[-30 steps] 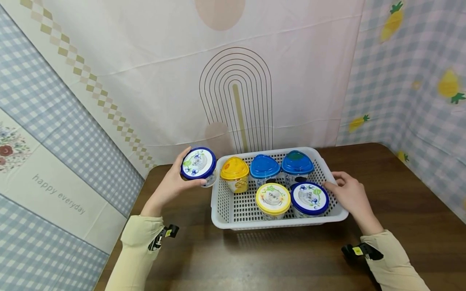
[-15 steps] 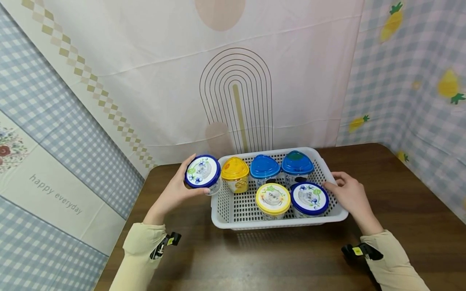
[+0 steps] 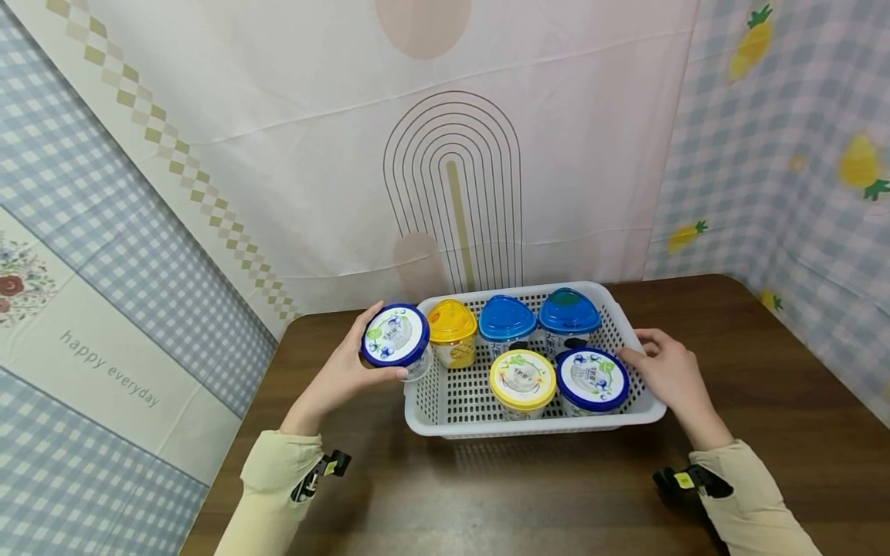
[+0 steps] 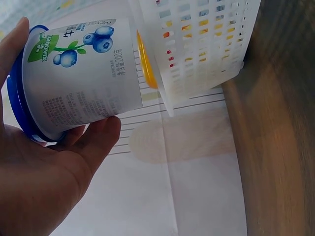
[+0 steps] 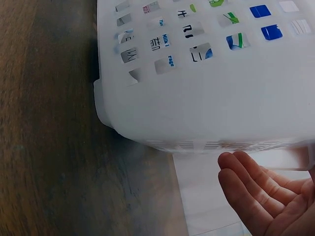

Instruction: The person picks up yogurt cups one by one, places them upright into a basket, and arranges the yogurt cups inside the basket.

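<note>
A yogurt cup (image 3: 396,337) with a round blue lid and blueberry print is held by my left hand (image 3: 342,378), fingers and thumb around it just under the lid. It overlaps the left rim of a white perforated plastic basket (image 3: 535,432) in the head view. In the left wrist view the cup's base points toward the basket wall (image 4: 202,54). At the basket's right end my right hand (image 3: 673,378) holds the rim with the thumb, its fingers (image 5: 241,191) along the outside of the wall.
Inside the basket stand a yellow-lidded triangular cup (image 3: 453,323), two blue triangular-lidded cups (image 3: 507,318), a yellow round-lidded cup (image 3: 523,378) and a blue round-lidded cup (image 3: 592,378). The basket sits on a dark wooden table (image 3: 487,502). Patterned cloth (image 3: 313,154) hangs behind.
My left hand has moved the yogurt cup right and slightly down, bringing it over the basket's left rim. The right hand and basket have stayed in place.
</note>
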Available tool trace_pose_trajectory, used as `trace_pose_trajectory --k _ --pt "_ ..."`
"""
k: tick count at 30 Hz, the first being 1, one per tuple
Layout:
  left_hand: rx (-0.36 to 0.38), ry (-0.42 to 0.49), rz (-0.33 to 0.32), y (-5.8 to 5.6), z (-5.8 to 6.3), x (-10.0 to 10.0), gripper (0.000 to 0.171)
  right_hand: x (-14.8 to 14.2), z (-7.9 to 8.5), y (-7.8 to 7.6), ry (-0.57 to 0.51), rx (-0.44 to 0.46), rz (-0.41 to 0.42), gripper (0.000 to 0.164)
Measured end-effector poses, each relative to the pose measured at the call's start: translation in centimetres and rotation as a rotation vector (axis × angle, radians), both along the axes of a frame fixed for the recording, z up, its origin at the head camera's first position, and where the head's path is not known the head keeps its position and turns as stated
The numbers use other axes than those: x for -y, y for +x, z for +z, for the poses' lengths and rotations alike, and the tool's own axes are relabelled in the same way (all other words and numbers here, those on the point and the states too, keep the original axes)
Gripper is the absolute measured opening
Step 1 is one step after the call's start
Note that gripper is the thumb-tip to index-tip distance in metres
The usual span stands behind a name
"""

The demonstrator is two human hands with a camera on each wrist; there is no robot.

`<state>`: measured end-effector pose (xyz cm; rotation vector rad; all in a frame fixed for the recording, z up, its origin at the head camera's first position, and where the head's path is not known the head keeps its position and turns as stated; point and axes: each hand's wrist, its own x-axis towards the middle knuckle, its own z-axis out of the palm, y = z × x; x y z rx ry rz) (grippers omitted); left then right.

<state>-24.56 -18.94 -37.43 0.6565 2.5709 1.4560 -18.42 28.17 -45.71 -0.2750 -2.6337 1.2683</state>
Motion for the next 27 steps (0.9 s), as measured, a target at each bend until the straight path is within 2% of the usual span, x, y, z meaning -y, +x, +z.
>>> trace_pose_trajectory --k 17,27 --pt "0.039 0.015 -0.040 0.26 -0.46 -0.56 0.111 -0.04 -0.11 0.03 0.005 0.004 0.003 0.062" --pt "0.022 0.014 -0.072 0.42 -0.49 -1.03 0.110 -0.14 -0.28 -0.09 -0.001 0.000 0.003 0.062"
